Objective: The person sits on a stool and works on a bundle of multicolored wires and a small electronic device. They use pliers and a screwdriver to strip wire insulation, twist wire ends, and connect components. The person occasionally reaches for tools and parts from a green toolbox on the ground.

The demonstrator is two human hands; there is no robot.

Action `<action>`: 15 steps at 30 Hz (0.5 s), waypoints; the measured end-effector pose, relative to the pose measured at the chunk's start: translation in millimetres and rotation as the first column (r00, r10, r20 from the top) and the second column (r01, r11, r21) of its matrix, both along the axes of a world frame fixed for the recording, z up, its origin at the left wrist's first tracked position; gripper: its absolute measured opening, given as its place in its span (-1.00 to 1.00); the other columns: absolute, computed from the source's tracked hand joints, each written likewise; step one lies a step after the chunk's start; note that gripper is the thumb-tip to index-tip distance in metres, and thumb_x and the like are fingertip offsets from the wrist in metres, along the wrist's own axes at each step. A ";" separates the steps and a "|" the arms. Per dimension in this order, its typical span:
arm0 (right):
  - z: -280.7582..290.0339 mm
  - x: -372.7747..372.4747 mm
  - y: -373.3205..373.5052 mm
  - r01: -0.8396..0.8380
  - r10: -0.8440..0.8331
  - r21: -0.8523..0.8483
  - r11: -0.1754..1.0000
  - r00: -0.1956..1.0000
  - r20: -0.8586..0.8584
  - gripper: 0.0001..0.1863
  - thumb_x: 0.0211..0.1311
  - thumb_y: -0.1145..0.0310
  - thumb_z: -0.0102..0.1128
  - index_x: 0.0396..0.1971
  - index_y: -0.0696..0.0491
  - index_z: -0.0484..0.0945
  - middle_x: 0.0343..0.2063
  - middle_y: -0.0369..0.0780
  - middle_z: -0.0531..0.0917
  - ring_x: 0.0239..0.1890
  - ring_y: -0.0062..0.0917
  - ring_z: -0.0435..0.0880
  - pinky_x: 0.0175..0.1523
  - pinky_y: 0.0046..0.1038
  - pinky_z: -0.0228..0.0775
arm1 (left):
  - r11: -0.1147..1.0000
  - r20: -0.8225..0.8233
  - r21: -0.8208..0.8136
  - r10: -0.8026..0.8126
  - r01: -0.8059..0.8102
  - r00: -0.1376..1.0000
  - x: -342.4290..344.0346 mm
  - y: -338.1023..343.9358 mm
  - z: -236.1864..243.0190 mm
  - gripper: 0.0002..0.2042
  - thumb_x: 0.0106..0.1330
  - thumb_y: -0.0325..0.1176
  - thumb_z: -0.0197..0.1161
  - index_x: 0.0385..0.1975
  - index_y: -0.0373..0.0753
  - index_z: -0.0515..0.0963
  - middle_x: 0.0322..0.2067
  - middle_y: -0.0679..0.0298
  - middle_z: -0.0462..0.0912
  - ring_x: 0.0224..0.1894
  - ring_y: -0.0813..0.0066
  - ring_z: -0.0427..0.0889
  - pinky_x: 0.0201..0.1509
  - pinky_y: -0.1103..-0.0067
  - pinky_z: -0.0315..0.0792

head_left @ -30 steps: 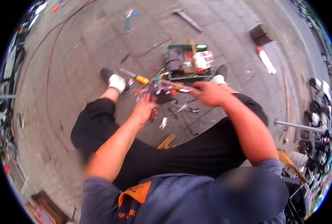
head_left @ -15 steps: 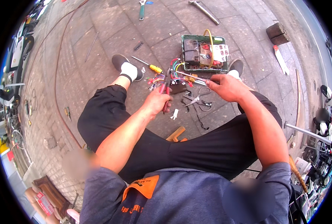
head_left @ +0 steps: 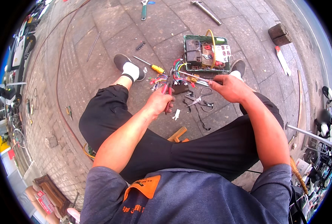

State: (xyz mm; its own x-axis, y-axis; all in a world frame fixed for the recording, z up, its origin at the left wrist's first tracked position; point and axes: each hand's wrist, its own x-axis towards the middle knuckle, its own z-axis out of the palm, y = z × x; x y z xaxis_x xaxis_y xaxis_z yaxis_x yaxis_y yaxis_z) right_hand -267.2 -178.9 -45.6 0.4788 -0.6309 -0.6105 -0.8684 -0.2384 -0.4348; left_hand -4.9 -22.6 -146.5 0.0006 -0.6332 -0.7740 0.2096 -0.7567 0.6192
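Grey stone-slab pavement [head_left: 110,28], outdoors. Left hand [head_left: 160,101]: fingers wrapped snugly round red-handled metal pliers [head_left: 169,90]. Right hand [head_left: 228,88]: fingers pinched on end of slim metallic rod-like tool [head_left: 194,76], tip near pliers' jaws. Bundle of thin multicoloured wires [head_left: 160,80] around pliers' front, near dark-green basket [head_left: 203,70]. Steady pliers seem wise; light pinch on tool, tip clear of loose wires.

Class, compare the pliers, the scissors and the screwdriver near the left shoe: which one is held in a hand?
The red-handled pliers, gripped in the left hand; the metal scissors and the yellow-handled screwdriver lie on the paving.
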 end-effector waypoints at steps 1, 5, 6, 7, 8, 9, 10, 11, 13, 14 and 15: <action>0.8 0.2 -0.4 -0.003 0.003 0.005 1.000 1.000 -0.001 -0.42 0.48 -0.14 0.06 0.06 0.09 0.68 -0.13 0.06 0.76 0.03 -0.01 0.72 0.16 -0.12 0.51 | 1.000 0.002 -0.008 0.010 -0.010 1.000 -0.9 0.2 -0.8 -0.65 0.40 -0.47 0.15 0.17 -0.23 0.43 -0.21 0.22 0.61 -0.36 0.51 0.61 -0.37 0.49 0.61; -0.9 -0.3 0.0 -0.024 0.024 -0.022 0.999 1.000 0.007 -0.43 0.49 -0.14 0.06 0.04 0.09 0.68 -0.15 0.07 0.76 0.00 -0.01 0.73 0.12 -0.11 0.52 | 1.000 0.002 -0.015 0.022 -0.022 1.000 -1.4 0.7 -1.2 -0.66 0.39 -0.47 0.15 0.15 -0.25 0.43 -0.22 0.21 0.61 -0.38 0.51 0.61 -0.42 0.50 0.60; -2.5 -0.9 0.1 -0.021 0.021 -0.020 1.000 1.000 0.010 -0.43 0.49 -0.15 0.07 0.04 0.09 0.68 -0.15 0.06 0.76 0.00 -0.01 0.73 0.12 -0.11 0.52 | 1.000 0.000 -0.019 0.021 -0.021 1.000 -1.3 1.1 -1.5 -0.66 0.39 -0.47 0.15 0.15 -0.25 0.43 -0.22 0.21 0.61 -0.38 0.51 0.61 -0.41 0.50 0.60; -4.3 -1.7 -0.8 -0.018 0.018 -0.020 1.000 1.000 0.013 -0.43 0.49 -0.15 0.07 0.04 0.08 0.68 -0.15 0.06 0.76 0.00 -0.01 0.73 0.12 -0.11 0.52 | 1.000 -0.002 -0.023 0.020 -0.020 1.000 -1.2 0.8 -1.3 -0.66 0.39 -0.47 0.15 0.15 -0.25 0.43 -0.22 0.21 0.61 -0.38 0.51 0.61 -0.41 0.50 0.60; -6.3 -2.8 -1.6 -0.015 0.015 -0.019 1.000 1.000 0.017 -0.43 0.49 -0.16 0.07 0.04 0.08 0.69 -0.15 0.06 0.77 0.00 -0.01 0.73 0.12 -0.11 0.52 | 0.999 -0.004 -0.028 0.020 -0.020 1.000 -1.1 0.4 -1.1 -0.66 0.39 -0.47 0.15 0.15 -0.25 0.43 -0.22 0.21 0.61 -0.39 0.51 0.61 -0.41 0.50 0.60; -9.2 -4.6 -2.4 -0.009 0.010 -0.025 1.000 1.000 0.027 -0.43 0.49 -0.16 0.07 0.04 0.07 0.69 -0.16 0.06 0.77 0.00 -0.01 0.73 0.12 -0.11 0.52 | 0.999 -0.008 -0.027 0.022 -0.022 1.000 -1.4 0.1 -1.1 -0.66 0.39 -0.48 0.15 0.15 -0.25 0.43 -0.22 0.22 0.60 -0.39 0.51 0.61 -0.41 0.50 0.60; -11.2 -5.2 -2.8 -0.004 0.005 -0.030 1.000 0.999 0.037 -0.43 0.49 -0.16 0.07 0.04 0.07 0.69 -0.16 0.05 0.77 -0.01 -0.01 0.73 0.11 -0.11 0.52 | 0.999 -0.013 -0.025 0.025 -0.025 1.000 -1.6 0.1 -1.3 -0.66 0.39 -0.48 0.15 0.15 -0.25 0.43 -0.23 0.22 0.60 -0.39 0.51 0.61 -0.41 0.50 0.60; -12.5 -5.5 -3.2 0.001 0.001 -0.035 0.999 0.999 0.048 -0.43 0.49 -0.16 0.07 0.03 0.07 0.69 -0.16 0.05 0.77 -0.01 -0.01 0.73 0.11 -0.10 0.53 | 0.999 -0.017 -0.024 0.028 -0.028 0.999 -1.7 0.1 -1.3 -0.66 0.39 -0.48 0.15 0.15 -0.25 0.43 -0.23 0.22 0.60 -0.39 0.51 0.60 -0.41 0.50 0.60; -9.9 -4.2 -4.0 -0.006 0.006 -0.024 1.000 1.000 0.028 -0.43 0.49 -0.17 0.07 0.03 0.06 0.69 -0.16 0.04 0.77 -0.01 -0.02 0.73 0.10 -0.10 0.53 | 1.000 -0.015 -0.017 0.020 -0.021 1.000 -1.7 -0.1 -1.2 -0.67 0.39 -0.48 0.15 0.14 -0.25 0.42 -0.23 0.23 0.60 -0.39 0.51 0.60 -0.41 0.50 0.59; -8.3 -3.3 -4.1 -0.009 0.009 -0.018 1.000 1.000 0.018 -0.43 0.49 -0.17 0.07 0.03 0.06 0.69 -0.17 0.04 0.77 -0.01 -0.02 0.74 0.10 -0.10 0.53 | 1.000 -0.014 -0.013 0.016 -0.017 1.000 -1.8 -0.1 -1.1 -0.67 0.39 -0.48 0.15 0.14 -0.25 0.42 -0.24 0.23 0.60 -0.39 0.52 0.60 -0.41 0.50 0.59; -8.8 -3.4 -4.3 -0.011 0.012 -0.017 1.000 1.000 0.018 -0.43 0.49 -0.17 0.07 0.03 0.06 0.69 -0.16 0.04 0.77 -0.01 -0.02 0.74 0.10 -0.10 0.53 | 1.000 -0.013 -0.015 0.016 -0.017 1.000 -1.9 0.0 -0.9 -0.67 0.39 -0.48 0.15 0.14 -0.24 0.42 -0.24 0.23 0.60 -0.39 0.52 0.60 -0.41 0.50 0.59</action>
